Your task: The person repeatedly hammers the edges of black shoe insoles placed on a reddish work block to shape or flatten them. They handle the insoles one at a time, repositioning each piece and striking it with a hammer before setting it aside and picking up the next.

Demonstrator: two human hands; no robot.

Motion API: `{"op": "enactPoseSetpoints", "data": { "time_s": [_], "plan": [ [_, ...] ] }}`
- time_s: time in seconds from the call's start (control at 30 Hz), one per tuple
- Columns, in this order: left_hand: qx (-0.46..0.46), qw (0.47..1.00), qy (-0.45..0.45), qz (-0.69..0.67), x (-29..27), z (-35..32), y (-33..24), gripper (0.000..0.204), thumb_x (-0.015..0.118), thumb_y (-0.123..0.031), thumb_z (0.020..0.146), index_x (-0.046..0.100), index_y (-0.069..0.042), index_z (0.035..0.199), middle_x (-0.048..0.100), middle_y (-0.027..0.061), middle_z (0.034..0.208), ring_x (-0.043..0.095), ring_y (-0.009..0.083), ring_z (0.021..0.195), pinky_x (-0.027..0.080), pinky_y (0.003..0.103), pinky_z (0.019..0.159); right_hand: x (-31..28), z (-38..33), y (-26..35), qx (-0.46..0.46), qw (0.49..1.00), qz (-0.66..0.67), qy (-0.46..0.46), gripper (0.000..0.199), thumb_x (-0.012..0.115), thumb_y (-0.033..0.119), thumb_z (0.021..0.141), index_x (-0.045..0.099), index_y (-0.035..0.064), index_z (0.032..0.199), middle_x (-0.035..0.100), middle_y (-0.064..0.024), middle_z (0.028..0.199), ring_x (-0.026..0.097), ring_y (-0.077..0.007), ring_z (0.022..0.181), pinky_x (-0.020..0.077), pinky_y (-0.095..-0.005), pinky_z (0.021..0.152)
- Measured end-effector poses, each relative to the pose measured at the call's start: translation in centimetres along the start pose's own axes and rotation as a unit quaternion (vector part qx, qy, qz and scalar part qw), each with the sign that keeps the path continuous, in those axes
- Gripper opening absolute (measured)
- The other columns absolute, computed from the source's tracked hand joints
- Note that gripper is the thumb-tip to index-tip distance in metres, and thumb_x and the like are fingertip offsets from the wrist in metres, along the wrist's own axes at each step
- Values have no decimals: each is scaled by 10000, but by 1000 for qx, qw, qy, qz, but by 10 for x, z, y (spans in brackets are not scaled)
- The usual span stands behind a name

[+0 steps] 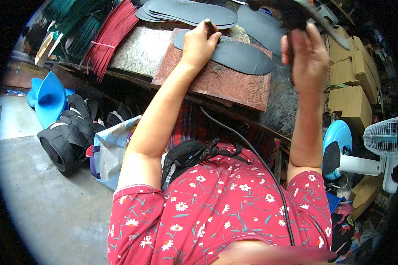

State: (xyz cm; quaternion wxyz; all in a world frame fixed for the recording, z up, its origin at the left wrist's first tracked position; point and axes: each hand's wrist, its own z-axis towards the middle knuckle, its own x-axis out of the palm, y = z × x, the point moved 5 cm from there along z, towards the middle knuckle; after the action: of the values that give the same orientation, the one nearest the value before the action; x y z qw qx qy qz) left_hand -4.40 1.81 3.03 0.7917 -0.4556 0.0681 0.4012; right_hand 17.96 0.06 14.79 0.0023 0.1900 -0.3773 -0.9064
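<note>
A dark grey shoe insole (247, 59) lies on a reddish, worn block (225, 90) on the workbench. My left hand (200, 46) is closed round a short dark punch-like tool (209, 25), held over the insole's inner part, where small marks show. The tool's lower end is hidden by my fingers. To the right, my right hand (311, 64) is raised and smeared by motion, its fingers wrapped round a dark, blurred striking tool (292, 13) whose exact kind I cannot make out. More grey insoles (194, 12) are stacked beyond the block, with another grey sole (261, 31) beside them.
Bundled red strips (115, 35) and dark green strips (77, 22) lie at the bench's far left. Cardboard boxes (349, 104) and a white fan (380, 141) stand on the right. Black rolled material (66, 137) sits on the left floor. A black cable (252, 145) crosses my front.
</note>
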Motion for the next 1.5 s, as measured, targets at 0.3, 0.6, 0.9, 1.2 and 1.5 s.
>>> {"op": "enactPoseSetpoints", "data": {
  "time_s": [0.3,0.6,0.9,1.2,1.5],
  "plan": [
    [-148,964,-65,-210,-4,1,17,105,639,-58,908,565,5,950,690,104,846,692,164,754,596,303,676,-42,-73,-89,123,921,-370,1,296,644,361,913,656,114,1077,684,-180,918,660,-381,815,509,-399,663],
    [-27,978,-198,-56,-25,-4,-8,144,694,-152,859,607,-69,939,649,116,801,645,270,705,505,361,652,-59,-82,-87,96,901,-420,41,494,782,353,734,668,162,1176,627,-96,1185,566,-284,1148,465,-394,938],
    [198,960,-198,18,-37,-12,-52,166,708,-47,808,604,-69,936,647,72,826,618,298,762,504,371,680,49,6,-87,-111,894,-275,337,685,852,318,614,630,226,1256,546,-179,1300,528,-372,1186,434,-433,1008],
    [108,966,-234,-30,-44,-11,-31,99,651,-71,915,587,-17,968,660,106,899,656,209,794,521,316,714,117,90,-88,-264,891,-351,115,412,706,497,770,715,266,1111,574,-169,1310,572,-343,1123,480,-426,955],
    [3,990,-137,27,-26,0,-6,141,674,-187,867,617,-76,932,616,117,821,600,317,786,473,420,699,109,80,-147,-132,919,-336,159,528,597,511,887,551,245,1341,503,-158,1402,459,-326,1312,362,-521,1071]
  ]
}}
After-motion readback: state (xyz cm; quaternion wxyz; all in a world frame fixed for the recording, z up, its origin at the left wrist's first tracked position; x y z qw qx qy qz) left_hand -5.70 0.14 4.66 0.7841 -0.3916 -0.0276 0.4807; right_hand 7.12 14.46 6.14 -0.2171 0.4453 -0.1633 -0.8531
